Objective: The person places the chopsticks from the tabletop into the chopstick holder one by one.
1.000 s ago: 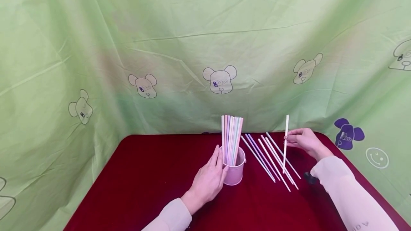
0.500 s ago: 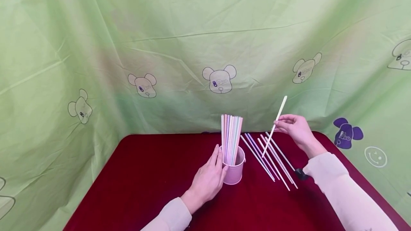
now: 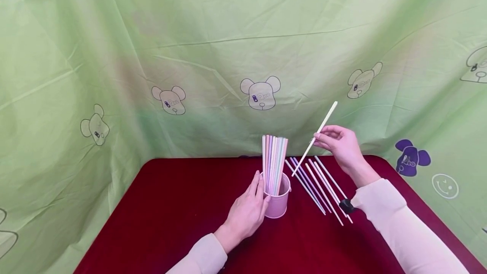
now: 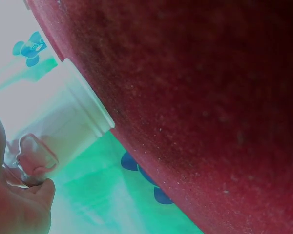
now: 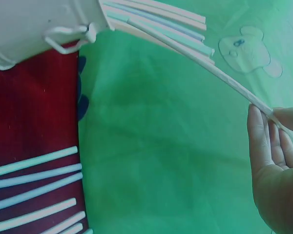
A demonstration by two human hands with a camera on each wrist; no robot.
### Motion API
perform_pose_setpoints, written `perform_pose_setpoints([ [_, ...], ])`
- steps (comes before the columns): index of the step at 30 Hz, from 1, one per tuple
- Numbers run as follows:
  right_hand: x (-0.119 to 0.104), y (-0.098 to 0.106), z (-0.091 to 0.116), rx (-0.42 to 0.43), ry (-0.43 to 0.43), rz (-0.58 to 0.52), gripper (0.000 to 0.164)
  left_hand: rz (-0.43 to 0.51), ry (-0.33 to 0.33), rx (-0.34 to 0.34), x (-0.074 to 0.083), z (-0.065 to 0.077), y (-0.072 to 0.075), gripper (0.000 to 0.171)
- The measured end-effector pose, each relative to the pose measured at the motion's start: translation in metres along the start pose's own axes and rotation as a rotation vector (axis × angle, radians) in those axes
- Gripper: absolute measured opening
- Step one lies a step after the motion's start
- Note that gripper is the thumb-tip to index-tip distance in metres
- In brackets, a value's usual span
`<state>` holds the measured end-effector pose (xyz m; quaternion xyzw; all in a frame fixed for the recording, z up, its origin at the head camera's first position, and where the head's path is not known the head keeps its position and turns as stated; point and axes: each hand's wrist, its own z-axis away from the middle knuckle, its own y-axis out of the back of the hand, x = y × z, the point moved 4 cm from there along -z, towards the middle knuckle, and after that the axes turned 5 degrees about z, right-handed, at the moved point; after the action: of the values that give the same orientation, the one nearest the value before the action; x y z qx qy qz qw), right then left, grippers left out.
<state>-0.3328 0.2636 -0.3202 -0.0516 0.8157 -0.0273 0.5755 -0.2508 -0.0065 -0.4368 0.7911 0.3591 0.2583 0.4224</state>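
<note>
A small pink bucket (image 3: 277, 207) with a wire handle stands on the table, holding a bunch of pastel straws (image 3: 274, 160) that lean together. My left hand (image 3: 243, 215) holds the bucket's left side near the rim, its thumb across the front. My right hand (image 3: 342, 147) pinches a pale yellow straw (image 3: 325, 121) between thumb and fingers, above the table. This straw slants down to the left, its lower end just right of the bucket's rim. In the right wrist view its far end overlaps the bunch beside the bucket's mouth.
Several loose pastel straws (image 3: 324, 194) lie side by side on the dark red tablecloth (image 3: 182, 206), right of the bucket. A black band (image 3: 347, 206) shows below the right sleeve. Behind the table hangs a green curtain (image 3: 213, 45) with bear prints.
My right hand has lifted the pale yellow straw off the loose straws and carried it up and left toward the bucket, tilting it. The left hand and the bucket stay in place.
</note>
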Motion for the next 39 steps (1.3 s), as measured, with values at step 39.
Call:
perform_pose_setpoints([
  [39,0.058,-0.083,0.021,-0.341,0.014,0.641,0.024,0.012,0.022,-0.022,0.000,-0.001,0.000,0.061],
])
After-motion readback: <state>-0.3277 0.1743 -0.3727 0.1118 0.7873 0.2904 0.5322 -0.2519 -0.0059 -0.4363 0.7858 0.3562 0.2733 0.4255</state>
